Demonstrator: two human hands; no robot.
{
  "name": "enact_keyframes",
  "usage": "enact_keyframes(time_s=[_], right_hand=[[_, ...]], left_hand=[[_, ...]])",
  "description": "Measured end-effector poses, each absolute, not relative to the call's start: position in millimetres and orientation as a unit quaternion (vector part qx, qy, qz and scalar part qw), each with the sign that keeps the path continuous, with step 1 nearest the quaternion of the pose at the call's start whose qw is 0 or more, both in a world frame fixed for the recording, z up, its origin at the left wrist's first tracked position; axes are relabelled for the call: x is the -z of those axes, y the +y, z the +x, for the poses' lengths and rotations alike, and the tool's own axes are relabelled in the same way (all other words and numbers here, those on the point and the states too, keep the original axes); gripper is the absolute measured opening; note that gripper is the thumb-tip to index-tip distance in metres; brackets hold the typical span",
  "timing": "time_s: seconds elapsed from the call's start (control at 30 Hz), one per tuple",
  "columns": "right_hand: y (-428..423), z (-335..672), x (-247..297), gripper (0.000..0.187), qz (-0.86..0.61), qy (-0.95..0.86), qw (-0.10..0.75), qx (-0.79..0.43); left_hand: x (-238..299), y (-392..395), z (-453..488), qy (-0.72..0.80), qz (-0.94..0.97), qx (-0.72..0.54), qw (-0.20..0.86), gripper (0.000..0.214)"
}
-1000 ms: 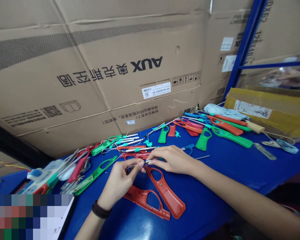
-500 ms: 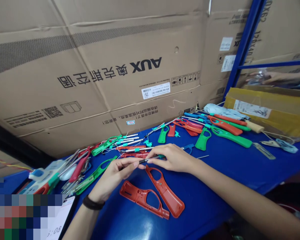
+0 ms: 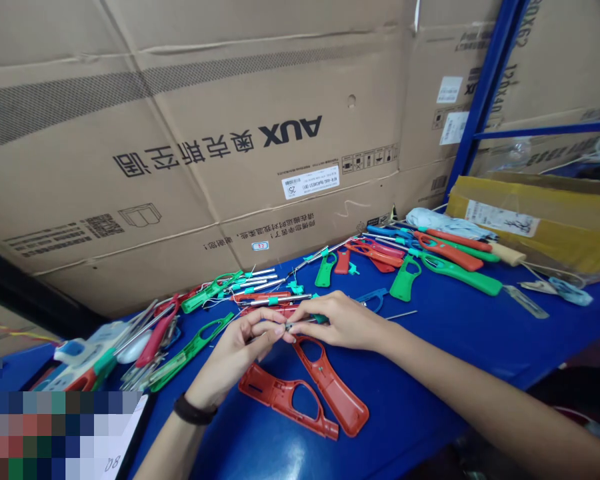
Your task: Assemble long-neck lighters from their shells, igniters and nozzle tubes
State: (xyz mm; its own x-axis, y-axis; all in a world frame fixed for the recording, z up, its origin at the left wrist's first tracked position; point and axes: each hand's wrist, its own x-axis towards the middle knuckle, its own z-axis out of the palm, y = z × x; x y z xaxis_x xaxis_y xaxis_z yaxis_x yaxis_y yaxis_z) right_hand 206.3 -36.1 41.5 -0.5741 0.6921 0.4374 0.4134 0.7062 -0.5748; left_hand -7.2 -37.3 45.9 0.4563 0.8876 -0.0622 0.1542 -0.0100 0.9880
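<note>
My left hand (image 3: 240, 350) and my right hand (image 3: 337, 320) meet fingertip to fingertip above a blue table (image 3: 430, 333). Both pinch a thin metal tube with a small green piece (image 3: 300, 324) between them. Just below the hands lie two red plastic lighter-handle shells (image 3: 330, 383), side by side and open side up. A dark band sits on my left wrist.
Several green, red and blue lighter handles and metal tubes (image 3: 430, 257) lie scattered across the back of the table. Large cardboard boxes (image 3: 230, 133) stand behind. A yellow-taped box (image 3: 530, 213) sits at right. A blue shelf post (image 3: 485, 87) rises beyond it.
My left hand has shifted slightly and its fingers have closed again on the tube's end. The other person's hand at the far right has gone from view.
</note>
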Motion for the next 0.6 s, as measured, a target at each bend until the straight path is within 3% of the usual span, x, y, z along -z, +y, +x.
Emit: enact_keyframes(time_s=[0.37,0.6], right_hand=[[-36.4,209.8,-45.5,0.020,-0.308,-0.884,0.319,-0.146],[-33.9,213.1,-43.6,0.020,-0.326,-0.892,0.298,-0.094]], left_hand=[[-55.1,-35.0,-8.7,0.437,0.697,-0.307,0.478,0.044],[-56.2,-35.1,-11.3,0.456,0.718,-0.305,0.429,0.036]])
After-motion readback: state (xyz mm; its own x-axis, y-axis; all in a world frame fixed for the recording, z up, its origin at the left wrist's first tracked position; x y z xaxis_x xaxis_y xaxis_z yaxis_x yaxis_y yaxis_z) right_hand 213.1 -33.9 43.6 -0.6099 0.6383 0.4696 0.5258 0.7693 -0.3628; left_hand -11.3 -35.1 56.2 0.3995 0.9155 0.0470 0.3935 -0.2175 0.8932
